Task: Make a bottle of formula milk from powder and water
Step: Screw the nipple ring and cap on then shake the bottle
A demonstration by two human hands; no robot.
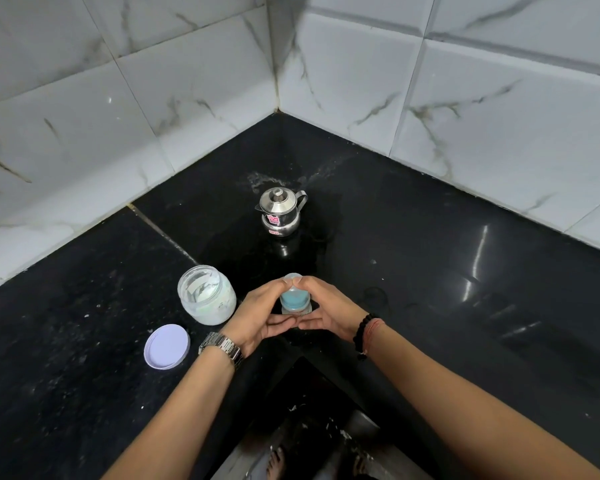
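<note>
Black polished stone counter [430,271] fills the corner under white marble-look wall tiles [153,98]. At eight o'clock lies a round pale lilac plastic lid [167,346], flat on the stone. Just past it, nine o'clock of the hands, stands an open clear plastic jar of white powder [207,294]. Dead centre, the left hand [260,313] and right hand [329,313] cup a small clear baby bottle with a blue collar [294,299], fingertips meeting over its top. At twelve o'clock, well apart, sits a lidded shiny steel pot [280,211].
</note>
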